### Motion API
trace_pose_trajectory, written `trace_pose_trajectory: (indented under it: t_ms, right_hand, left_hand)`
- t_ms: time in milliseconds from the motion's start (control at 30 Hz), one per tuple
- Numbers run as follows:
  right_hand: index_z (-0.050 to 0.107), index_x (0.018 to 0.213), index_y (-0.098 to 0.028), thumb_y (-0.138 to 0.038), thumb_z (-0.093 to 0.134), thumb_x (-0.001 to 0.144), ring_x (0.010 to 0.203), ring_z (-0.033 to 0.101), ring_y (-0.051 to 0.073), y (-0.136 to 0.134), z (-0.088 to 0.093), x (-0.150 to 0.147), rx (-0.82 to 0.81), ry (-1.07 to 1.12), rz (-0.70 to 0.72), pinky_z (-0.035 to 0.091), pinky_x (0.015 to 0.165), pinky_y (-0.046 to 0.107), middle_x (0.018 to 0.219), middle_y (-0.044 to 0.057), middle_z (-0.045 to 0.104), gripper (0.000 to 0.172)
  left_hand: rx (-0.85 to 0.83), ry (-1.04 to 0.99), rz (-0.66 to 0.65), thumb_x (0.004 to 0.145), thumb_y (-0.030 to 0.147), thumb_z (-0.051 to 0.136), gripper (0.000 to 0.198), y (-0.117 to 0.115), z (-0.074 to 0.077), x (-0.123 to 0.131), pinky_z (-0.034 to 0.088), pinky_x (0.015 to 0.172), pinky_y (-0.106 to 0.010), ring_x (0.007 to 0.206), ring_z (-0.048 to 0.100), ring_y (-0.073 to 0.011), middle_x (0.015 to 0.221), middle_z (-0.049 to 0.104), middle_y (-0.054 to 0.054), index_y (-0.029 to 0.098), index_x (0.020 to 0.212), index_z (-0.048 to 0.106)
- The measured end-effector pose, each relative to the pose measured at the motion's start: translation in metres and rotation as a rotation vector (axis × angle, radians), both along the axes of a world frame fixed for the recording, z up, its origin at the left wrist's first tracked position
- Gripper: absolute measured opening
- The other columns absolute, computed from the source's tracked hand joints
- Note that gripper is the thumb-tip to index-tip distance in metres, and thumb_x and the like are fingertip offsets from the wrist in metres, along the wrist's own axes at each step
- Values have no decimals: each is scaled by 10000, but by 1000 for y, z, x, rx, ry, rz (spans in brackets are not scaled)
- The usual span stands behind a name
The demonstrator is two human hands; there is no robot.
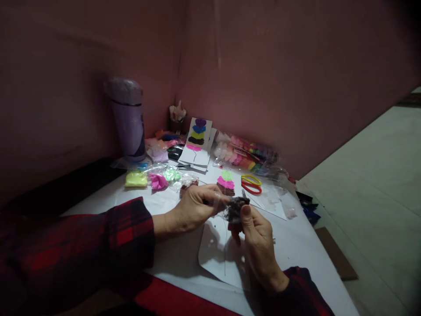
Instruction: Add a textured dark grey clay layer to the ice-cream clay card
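Both hands are at a small clear plastic bag (235, 211) with a dark, clay-like lump in it, held up over the table. My left hand (192, 207) pinches the bag's side, its fingertips partly covered by the plastic. From the right, my right hand (259, 241) grips the lump between thumb and fingers. Below them lies a white card (213, 256) with a thin line drawn on it. Just beyond is another card with green, pink and brown patches (226, 182). A brown-filled bag (188, 186) sits behind my left hand.
Yellow-and-red-handled scissors (251, 191) lie beyond my right hand. Bags of yellow (136, 179), pink (158, 181) and green (173, 174) material are at left, near a purple tumbler (128, 125). A colourfully layered card (197, 140) leans behind, beside a large multicoloured pack (243, 153). Walls border the table.
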State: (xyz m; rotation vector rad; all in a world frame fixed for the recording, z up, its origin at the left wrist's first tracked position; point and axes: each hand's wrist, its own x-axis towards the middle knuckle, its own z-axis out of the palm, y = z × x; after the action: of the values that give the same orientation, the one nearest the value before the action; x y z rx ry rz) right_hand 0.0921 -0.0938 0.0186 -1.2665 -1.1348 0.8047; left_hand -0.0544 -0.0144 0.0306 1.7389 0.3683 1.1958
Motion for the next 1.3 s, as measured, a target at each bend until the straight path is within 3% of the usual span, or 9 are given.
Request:
trace_pose_trajectory:
  t_ms: [167,400,600,933,1300]
  right_hand:
    - [547,693,-182,-523,623,847,405,424,79,-2,-1,-1,-18,4,58,336,356,195,519,-25,543,382]
    - [547,681,-186,-484,627,859,379,354,57,-4,-3,-2,16,-58,-35,261,336,191,487,-60,463,356]
    - [530,665,-187,-492,613,866,379,345,56,0,-6,-1,33,-67,-47,255,335,192,493,-59,456,375]
    - [503,622,-188,-512,562,895,398,383,64,-4,-1,-5,-12,-133,-61,293,381,185,442,-58,460,427]
    - [486,684,-198,-570,472,919,318,413,61,-8,3,-12,-94,-167,-31,320,331,159,410,-47,536,440]
  left_hand:
    - [-69,-12,-14,782,424,710,317,4,0,0,440,541,-227,603,541,-109,666,603,-45,124,680,733]
    - [-108,19,-72,786,292,706,201,2,-1,0,433,538,-210,591,538,-95,677,601,-35,108,707,721]
    - [-126,55,-62,704,142,698,59,-2,2,-1,444,543,-200,604,556,-93,701,608,-27,102,732,731]
    - [150,181,17,752,135,681,53,-4,-4,-1,443,572,-196,633,566,-101,699,586,-21,118,748,731]
    - [477,305,134,844,100,568,143,-11,-14,3,449,610,-218,663,561,-127,714,568,-46,113,745,671]
